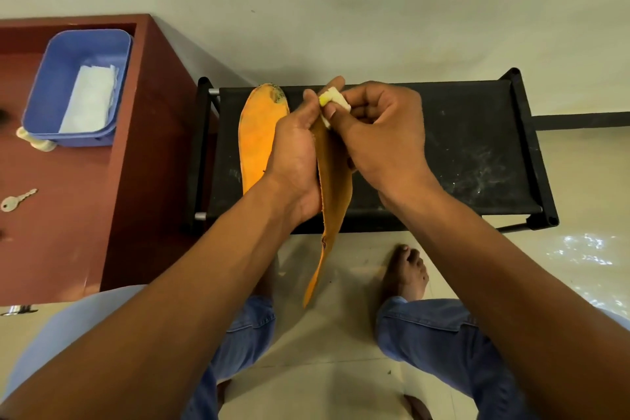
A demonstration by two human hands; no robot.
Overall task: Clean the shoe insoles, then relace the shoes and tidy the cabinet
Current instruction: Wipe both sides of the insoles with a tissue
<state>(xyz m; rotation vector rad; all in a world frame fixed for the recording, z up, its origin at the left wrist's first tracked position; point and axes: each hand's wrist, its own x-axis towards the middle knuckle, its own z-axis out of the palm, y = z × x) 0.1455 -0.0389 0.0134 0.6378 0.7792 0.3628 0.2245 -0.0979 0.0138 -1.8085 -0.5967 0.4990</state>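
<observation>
Here, a flat orange insole with a dark, worn patch at its toe lies on the black fabric top shelf of the shoe rack, whose cloth is dusted with pale streaks. Over the rack's front edge, the left hand grips a second, tan-orange insole edge-on, fingers curled round its upper part while its thin, bendy heel end hangs down toward the tiled floor. The right hand pinches a small white and yellow wad, cloth or sponge I cannot tell, against the held insole's toe end, thumb and fingers bent closed on it. Left of the rack, on a reddish-brown wooden surface, a rounded blue plastic tub holds folded white tissue; a small metal key lies nearer the person.
</observation>
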